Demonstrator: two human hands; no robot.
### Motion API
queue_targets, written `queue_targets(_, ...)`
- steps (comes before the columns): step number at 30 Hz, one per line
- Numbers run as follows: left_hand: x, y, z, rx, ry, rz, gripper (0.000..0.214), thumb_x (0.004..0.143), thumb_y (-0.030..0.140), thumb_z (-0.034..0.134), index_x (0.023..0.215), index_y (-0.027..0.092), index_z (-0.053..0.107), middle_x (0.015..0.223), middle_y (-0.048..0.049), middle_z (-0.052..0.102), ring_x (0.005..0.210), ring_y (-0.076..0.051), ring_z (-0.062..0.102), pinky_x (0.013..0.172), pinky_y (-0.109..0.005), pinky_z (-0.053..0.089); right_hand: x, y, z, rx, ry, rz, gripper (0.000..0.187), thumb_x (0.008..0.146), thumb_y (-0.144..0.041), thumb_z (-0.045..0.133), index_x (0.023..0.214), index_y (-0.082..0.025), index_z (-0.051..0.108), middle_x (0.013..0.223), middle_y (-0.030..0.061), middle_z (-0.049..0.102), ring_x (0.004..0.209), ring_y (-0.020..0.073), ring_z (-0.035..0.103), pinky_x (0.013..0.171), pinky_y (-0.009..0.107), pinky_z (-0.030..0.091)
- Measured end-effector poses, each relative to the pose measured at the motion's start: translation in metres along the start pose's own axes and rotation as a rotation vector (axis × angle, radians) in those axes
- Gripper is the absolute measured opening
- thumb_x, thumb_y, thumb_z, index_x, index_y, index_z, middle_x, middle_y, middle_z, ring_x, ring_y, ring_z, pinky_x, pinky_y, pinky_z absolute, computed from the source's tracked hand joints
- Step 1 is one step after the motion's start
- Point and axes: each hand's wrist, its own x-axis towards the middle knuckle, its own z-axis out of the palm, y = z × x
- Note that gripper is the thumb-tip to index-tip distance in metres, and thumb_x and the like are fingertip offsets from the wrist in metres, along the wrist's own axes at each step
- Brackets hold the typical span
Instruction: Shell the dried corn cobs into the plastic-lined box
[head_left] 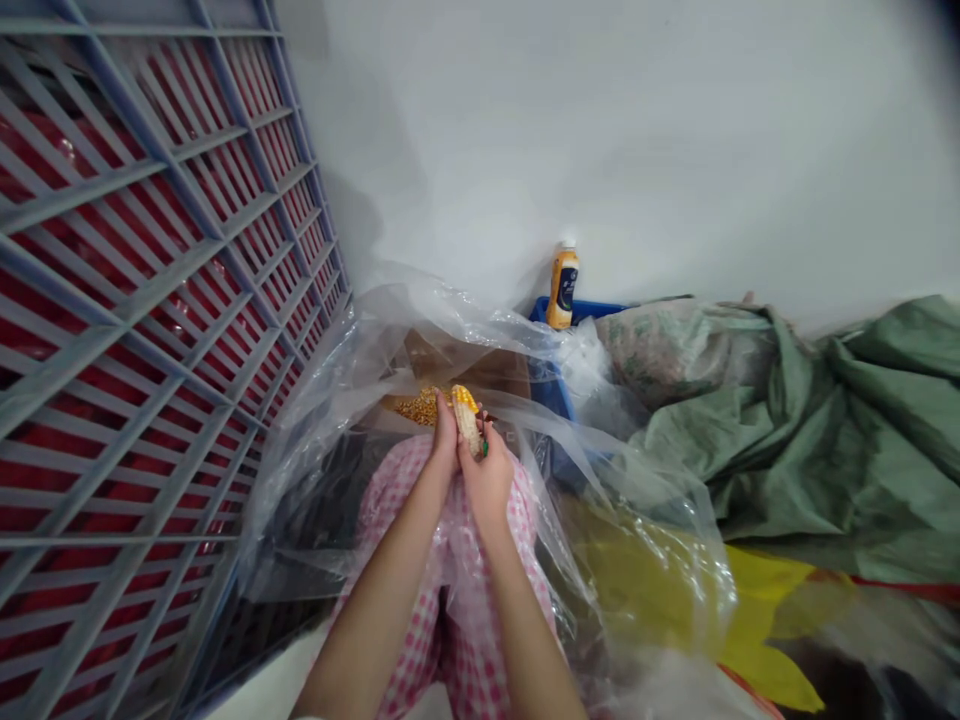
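Observation:
A corn cob (467, 428) is held upright between my two hands, above my knees. Yellow kernels cover its top end, while the pale lower part is bare. My left hand (445, 436) is closed along the cob's left side. My right hand (491, 470) wraps round its lower end and right side. A small dark and green thing (485, 447) shows at the right fingers; its kind cannot be made out. Just beyond my hands, loose corn kernels (418, 406) lie in a heap inside a clear plastic bag (300, 490).
A tall slatted plastic crate (217, 240) with red contents stands at the left. Brown cardboard (487, 368) shows behind the bag. A drink bottle (562, 285) stands by a blue bin (551, 390) against the wall. Green sheeting (840, 430) and a yellow bag (757, 590) lie at the right.

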Motion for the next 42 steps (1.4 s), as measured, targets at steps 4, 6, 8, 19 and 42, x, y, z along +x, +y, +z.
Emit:
queue_targets(4, -0.012, -0.004, 0.002, 0.012, -0.078, -0.026, 0.044, 0.077, 0.059, 0.041, 0.072, 0.018, 0.057, 0.058, -0.0038, 0.058, 0.057, -0.017, 0.06, 0.05, -0.027, 0.047, -0.001, -0.002, 0.0, -0.023, 0.02, 0.008, 0.04, 0.08, -0.03, 0.05, 0.115, -0.012, 0.055, 0.109, 0.0143, 0.06, 0.1, 0.0246, 0.055, 0.086, 0.036, 0.04)
queue_targets(6, -0.017, -0.005, 0.001, 0.01, -0.126, -0.014, 0.037, 0.074, 0.054, 0.049, 0.072, 0.018, 0.056, 0.057, -0.0024, 0.057, 0.057, -0.017, 0.06, 0.05, -0.026, 0.046, -0.001, -0.002, 0.0, -0.027, 0.026, -0.005, 0.04, 0.08, -0.031, 0.05, 0.115, -0.013, 0.055, 0.109, 0.0144, 0.059, 0.1, 0.0245, 0.055, 0.086, 0.036, 0.04)
queue_targets(8, -0.02, -0.006, 0.001, 0.007, -0.149, -0.05, 0.038, 0.073, 0.055, 0.049, 0.066, 0.018, 0.053, 0.055, -0.0026, 0.055, 0.056, -0.017, 0.059, 0.05, -0.026, 0.046, -0.001, -0.002, 0.0, -0.014, 0.029, -0.028, 0.039, 0.08, -0.031, 0.05, 0.116, -0.014, 0.054, 0.11, 0.014, 0.059, 0.102, 0.0241, 0.054, 0.087, 0.036, 0.04)
queue_targets(19, -0.018, -0.009, 0.002, 0.042, 0.0, 0.129, 0.038, 0.068, 0.058, 0.055, 0.066, 0.021, 0.044, 0.049, 0.0043, 0.047, 0.041, -0.009, 0.046, 0.043, -0.021, 0.037, -0.002, -0.006, -0.008, 0.143, 0.061, -0.029, 0.024, 0.085, -0.034, 0.042, 0.092, -0.017, 0.059, 0.093, 0.0081, 0.059, 0.09, 0.0194, 0.054, 0.082, 0.032, 0.04)
queue_targets(42, -0.016, -0.011, 0.0, 0.001, -0.027, 0.114, 0.037, 0.061, 0.048, 0.064, 0.066, 0.02, 0.04, 0.046, 0.0076, 0.041, 0.037, -0.006, 0.04, 0.041, -0.02, 0.031, -0.002, -0.003, -0.01, 0.219, 0.039, 0.004, 0.02, 0.086, -0.031, 0.042, 0.086, -0.017, 0.057, 0.087, 0.005, 0.06, 0.084, 0.0174, 0.054, 0.078, 0.028, 0.04)
